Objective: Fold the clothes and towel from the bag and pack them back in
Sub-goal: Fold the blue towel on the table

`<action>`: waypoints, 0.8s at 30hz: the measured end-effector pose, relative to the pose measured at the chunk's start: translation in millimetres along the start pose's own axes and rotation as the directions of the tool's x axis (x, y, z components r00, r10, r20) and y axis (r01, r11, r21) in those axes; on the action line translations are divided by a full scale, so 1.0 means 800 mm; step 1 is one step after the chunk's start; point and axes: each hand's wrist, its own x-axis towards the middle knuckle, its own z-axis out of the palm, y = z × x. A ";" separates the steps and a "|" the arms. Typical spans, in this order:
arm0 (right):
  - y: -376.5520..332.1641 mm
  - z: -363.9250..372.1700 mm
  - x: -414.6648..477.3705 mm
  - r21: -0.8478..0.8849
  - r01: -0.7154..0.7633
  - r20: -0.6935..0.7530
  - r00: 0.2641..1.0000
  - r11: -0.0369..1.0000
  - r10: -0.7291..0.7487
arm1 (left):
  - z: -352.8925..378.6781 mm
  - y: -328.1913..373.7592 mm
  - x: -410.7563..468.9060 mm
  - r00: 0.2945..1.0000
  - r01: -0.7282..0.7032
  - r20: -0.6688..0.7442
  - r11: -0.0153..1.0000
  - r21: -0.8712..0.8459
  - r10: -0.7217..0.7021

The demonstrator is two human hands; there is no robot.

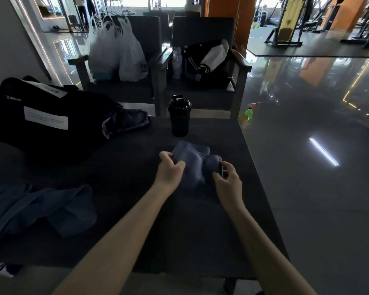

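Note:
A blue-grey cloth [195, 161] lies bunched on the dark table [179, 231] in front of me. My left hand [170, 169] pinches its left edge with curled fingers. My right hand [227, 179] grips its right edge. A black duffel bag [45, 116] with white labels sits at the table's far left, with a grey garment [126, 120] spilling from its open end. A loose blue garment [41, 209] lies crumpled at the near left of the table.
A black shaker bottle [179, 116] stands just beyond the cloth. Two grey armchairs behind the table hold white plastic bags [117, 50] and a black-and-white jacket [207, 60]. A green bottle [249, 112] stands on the glossy floor to the right.

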 end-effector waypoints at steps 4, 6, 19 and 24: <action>0.002 0.032 0.041 -0.014 0.033 -0.019 0.999 0.999 -0.033 | -0.008 0.004 0.058 0.999 -0.031 0.029 0.992 0.119 0.028; 0.003 0.048 0.063 -0.019 0.051 -0.033 0.998 0.999 -0.051 | -0.008 0.002 0.086 0.998 -0.067 0.024 0.982 0.175 0.064; 0.039 0.086 0.096 -0.696 0.316 0.178 0.946 0.644 -0.272 | 0.022 -0.069 0.149 0.975 -0.212 0.042 0.872 0.441 0.216; 0.063 0.094 0.100 -0.680 0.354 0.315 0.932 0.642 -0.180 | 0.023 -0.101 0.134 0.994 -0.103 0.016 0.865 0.492 0.109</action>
